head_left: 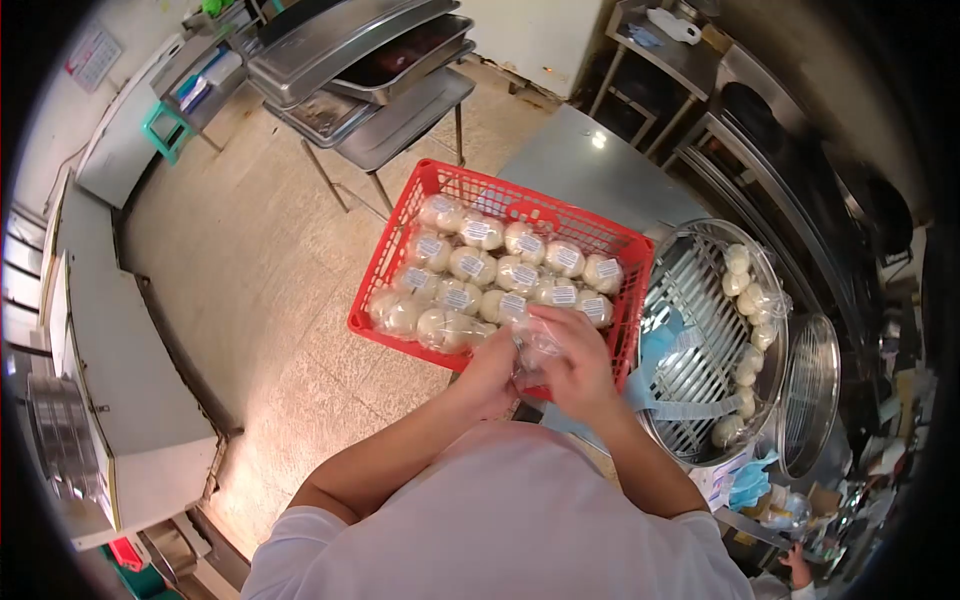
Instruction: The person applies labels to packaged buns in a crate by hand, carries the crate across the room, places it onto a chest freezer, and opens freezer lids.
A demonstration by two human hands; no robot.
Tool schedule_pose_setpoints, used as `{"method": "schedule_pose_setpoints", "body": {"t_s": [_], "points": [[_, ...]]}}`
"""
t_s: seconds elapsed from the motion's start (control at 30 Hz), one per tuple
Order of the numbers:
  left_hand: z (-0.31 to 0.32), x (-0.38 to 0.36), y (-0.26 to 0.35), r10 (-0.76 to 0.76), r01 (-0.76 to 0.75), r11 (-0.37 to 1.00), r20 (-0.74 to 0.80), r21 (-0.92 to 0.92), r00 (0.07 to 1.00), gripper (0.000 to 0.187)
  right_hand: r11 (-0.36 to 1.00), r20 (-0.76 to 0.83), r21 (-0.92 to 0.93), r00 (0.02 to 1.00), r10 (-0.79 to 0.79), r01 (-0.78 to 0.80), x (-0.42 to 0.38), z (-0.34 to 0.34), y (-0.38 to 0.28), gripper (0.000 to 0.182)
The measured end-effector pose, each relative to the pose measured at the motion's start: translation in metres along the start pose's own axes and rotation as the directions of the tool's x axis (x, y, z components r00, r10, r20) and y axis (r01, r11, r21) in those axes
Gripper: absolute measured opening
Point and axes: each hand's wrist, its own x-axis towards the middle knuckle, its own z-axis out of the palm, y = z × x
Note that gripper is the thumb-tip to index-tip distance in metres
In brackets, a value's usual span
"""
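Both of my hands meet over the near edge of a red plastic crate (640,262). A crinkled clear plastic bag (537,348) is gripped between them. My left hand (488,374) has its fingers closed on the bag's left side. My right hand (578,366) pinches it from the right, its fingers curled. Whether a bun is inside this bag is hidden by my fingers. In the crate lie rows of bagged white buns (472,265), many with white printed labels. One bagged bun (445,328) near the front left has its plastic twisted towards my left hand.
To the right, a round slatted steamer tray (690,390) holds loose buns (748,300) along its right side, with light blue strips (665,350) across its left. A metal table (590,165) supports the crate. Metal trays (340,55) stand ahead. Another person's hand (797,566) shows lower right.
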Motion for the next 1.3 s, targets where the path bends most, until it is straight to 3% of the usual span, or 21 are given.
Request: {"method": "schedule_pose_setpoints", "body": {"t_s": [0.03, 0.13, 0.17, 0.2, 0.27, 0.3, 0.4, 0.5, 0.6, 0.7, 0.8, 0.9, 0.93, 1.0, 1.03, 1.07, 1.13, 1.17, 1.2, 1.27, 1.3], "points": [[-0.01, -0.002, 0.007, -0.004, 0.007, 0.999, 0.078, -0.044, 0.997, 0.06, 0.984, 0.045, -0.14, 0.994, -0.104, 0.11, 0.019, -0.001, -0.03, 0.05], [-0.017, -0.024, 0.063, -0.178, 0.179, 0.895, -0.041, 0.409, 0.983, 0.055, 0.989, 0.018, -0.143, 0.999, 0.032, -0.029, 0.027, 0.013, -0.02, 0.055], [-0.039, -0.023, 0.075, 0.085, -0.036, 0.542, -0.012, 0.84, 0.996, 0.049, 0.986, 0.058, -0.064, 0.986, 0.156, -0.153, 0.037, 0.013, -0.018, 0.052], [-0.045, -0.029, 0.086, 0.295, -0.175, 0.191, 0.113, 0.966, 0.949, 0.049, 0.944, 0.116, 0.029, 0.939, 0.323, -0.328, 0.043, 0.016, -0.014, 0.051], [-0.048, -0.041, 0.103, 0.471, -0.191, -0.572, 0.51, 0.798, 0.72, 0.048, 0.745, 0.265, 0.175, 0.76, 0.594, -0.644, 0.046, 0.033, 0.01, 0.05], [-0.063, -0.036, 0.098, 0.47, -0.176, -0.634, 0.556, 0.753, 0.686, 0.045, 0.777, 0.27, 0.203, 0.797, 0.54, -0.595, 0.024, 0.066, 0.063, 0.042], [-0.085, -0.031, 0.093, 0.371, -0.172, -0.566, 0.435, 0.806, 0.821, 0.038, 0.915, 0.119, -0.305, 0.943, 0.311, -0.263, 0.014, 0.093, 0.061, 0.047], [-0.092, -0.028, 0.086, 0.423, -0.227, -0.567, 0.517, 0.792, 0.744, 0.036, 0.862, 0.222, -0.186, 0.835, 0.504, -0.471, 0.019, 0.084, 0.042, 0.047], [-0.092, -0.026, 0.083, 0.421, -0.252, -0.597, 0.564, 0.762, 0.71, 0.035, 0.859, 0.366, -0.131, 0.781, 0.506, -0.495, 0.031, 0.084, 0.043, 0.044], [-0.086, -0.026, 0.086, 0.39, -0.269, -0.538, 0.519, 0.799, 0.761, 0.033, 0.804, 0.195, -0.192, 0.781, 0.593, -0.563, 0.03, 0.1, 0.047, 0.042], [-0.085, -0.023, 0.08, 0.43, -0.25, -0.602, 0.572, 0.758, 0.698, 0.032, 0.839, 0.049, -0.221, 0.853, 0.519, -0.497, 0.017, 0.106, 0.051, 0.036], [-0.063, -0.014, 0.066, 0.494, -0.343, -0.524, 0.606, 0.78, 0.623, 0.03, 0.935, -0.011, -0.14, 0.944, 0.329, -0.327, -0.015, 0.099, 0.06, 0.04], [-0.051, -0.013, 0.061, 0.444, -0.364, -0.531, 0.617, 0.765, 0.649, 0.029, 0.926, -0.072, -0.098, 0.931, 0.357, -0.363, -0.018, 0.079, 0.052, 0.041], [-0.027, -0.012, 0.051, 0.351, -0.394, -0.545, 0.628, 0.74, 0.695, 0.028, 0.911, -0.182, -0.007, 0.897, 0.404, -0.412, -0.028, 0.027, 0.027, 0.045], [-0.028, -0.01, 0.047, 0.253, -0.342, -0.577, 0.56, 0.742, 0.789, 0.025, 0.792, -0.222, 0.123, 0.761, 0.609, -0.598, -0.031, -0.01, 0.011, 0.045], [-0.02, -0.007, 0.049, 0.214, -0.297, -0.573, 0.49, 0.763, 0.845, 0.024, 0.707, -0.329, 0.143, 0.641, 0.694, -0.692, -0.041, -0.044, 0.008, 0.045], [0.003, -0.008, 0.057, 0.136, -0.197, -0.581, 0.334, 0.79, 0.933, 0.023, 0.601, -0.58, 0.203, 0.399, 0.71, -0.773, -0.089, -0.11, 0.04, 0.045], [0.008, -0.007, 0.057, 0.169, -0.206, -0.589, 0.369, 0.781, 0.914, 0.024, 0.573, -0.762, -0.036, 0.394, 0.514, -0.819, -0.128, -0.145, 0.072, 0.045], [0.014, -0.002, 0.053, 0.216, -0.231, -0.582, 0.422, 0.78, 0.881, 0.024, 0.513, -0.823, -0.169, 0.407, 0.397, -0.842, -0.166, -0.18, 0.094, 0.053], [0.026, 0.006, 0.044, 0.319, -0.272, -0.57, 0.514, 0.776, 0.797, 0.025, 0.261, -0.845, -0.208, 0.308, 0.437, -0.943, -0.219, -0.224, 0.124, 0.066], [0.036, 0.012, 0.038, 0.307, -0.317, -0.556, 0.544, 0.768, 0.781, 0.024, 0.163, -0.841, -0.277, 0.321, 0.435, -0.947, -0.235, -0.232, 0.142, 0.068]]}}
